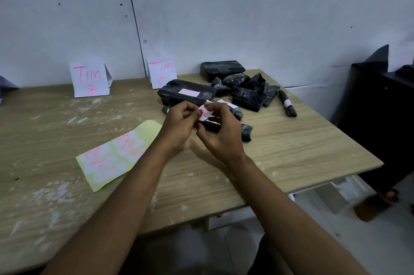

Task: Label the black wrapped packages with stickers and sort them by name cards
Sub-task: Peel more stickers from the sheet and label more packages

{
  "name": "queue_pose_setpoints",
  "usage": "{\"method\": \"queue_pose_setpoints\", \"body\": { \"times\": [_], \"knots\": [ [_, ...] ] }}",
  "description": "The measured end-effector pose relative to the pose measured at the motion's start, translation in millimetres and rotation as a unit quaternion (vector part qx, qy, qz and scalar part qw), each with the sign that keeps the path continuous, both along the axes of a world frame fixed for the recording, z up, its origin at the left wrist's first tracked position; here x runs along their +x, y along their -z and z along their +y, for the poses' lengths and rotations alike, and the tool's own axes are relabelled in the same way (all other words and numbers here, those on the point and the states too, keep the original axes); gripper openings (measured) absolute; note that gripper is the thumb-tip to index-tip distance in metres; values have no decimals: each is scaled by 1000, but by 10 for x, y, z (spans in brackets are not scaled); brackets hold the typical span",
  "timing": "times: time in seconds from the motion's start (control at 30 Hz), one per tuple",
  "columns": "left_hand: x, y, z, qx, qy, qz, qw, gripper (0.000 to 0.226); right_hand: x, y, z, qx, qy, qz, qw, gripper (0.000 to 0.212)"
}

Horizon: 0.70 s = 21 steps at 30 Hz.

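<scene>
table (280,151) of light wood grain fills most of the view, its top scuffed with white flecks and smears, its right corner ending short of a dark cabinet (380,106). grey-white wall (224,6) stands behind, marked with small holes and one vertical seam. pile of black wrapped packages (244,86) crowds the far right of the table, touching one another; a long flat package (186,94) lies at its left edge with a white sticker on top, and a thin wrapped stick (287,104) lies apart on the right. bare wood lies open to the left and toward the near edge. sticker sheet (114,153), pale yellow-green with pink-lettered white labels, lies flat left of the forearms. two folded name cards stand at the wall: "tim b" card (89,80) to the left, "tim c" card (161,73) just behind the long package. small black package (245,132) lies under the hands, largely hidden. left hand (179,124) and right hand (221,133) meet above it, fingers curled, both pinching one white sticker (205,113) with pink marks, held off the table. lettering on it cannot be read.
</scene>
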<state>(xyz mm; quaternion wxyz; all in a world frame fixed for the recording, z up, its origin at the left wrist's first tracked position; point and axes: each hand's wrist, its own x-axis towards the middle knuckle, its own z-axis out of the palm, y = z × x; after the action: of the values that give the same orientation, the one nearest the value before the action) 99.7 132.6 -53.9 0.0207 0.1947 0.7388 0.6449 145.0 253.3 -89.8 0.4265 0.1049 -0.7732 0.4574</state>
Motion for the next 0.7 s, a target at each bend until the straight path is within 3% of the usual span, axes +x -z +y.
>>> {"method": "queue_pose_setpoints", "body": {
  "times": [0.2,0.43,0.7],
  "knots": [
    [-49,-75,293,-13,50,42,998,7,44,-86,224,-58,57,11,997,9],
    [-107,-76,628,-81,60,116,988,2,18,-95,625,-119,105,9,987,18],
    [-297,-110,942,-168,53,197,964,13,-130,-90,1025,-184,133,-42,973,18]
  ]
}}
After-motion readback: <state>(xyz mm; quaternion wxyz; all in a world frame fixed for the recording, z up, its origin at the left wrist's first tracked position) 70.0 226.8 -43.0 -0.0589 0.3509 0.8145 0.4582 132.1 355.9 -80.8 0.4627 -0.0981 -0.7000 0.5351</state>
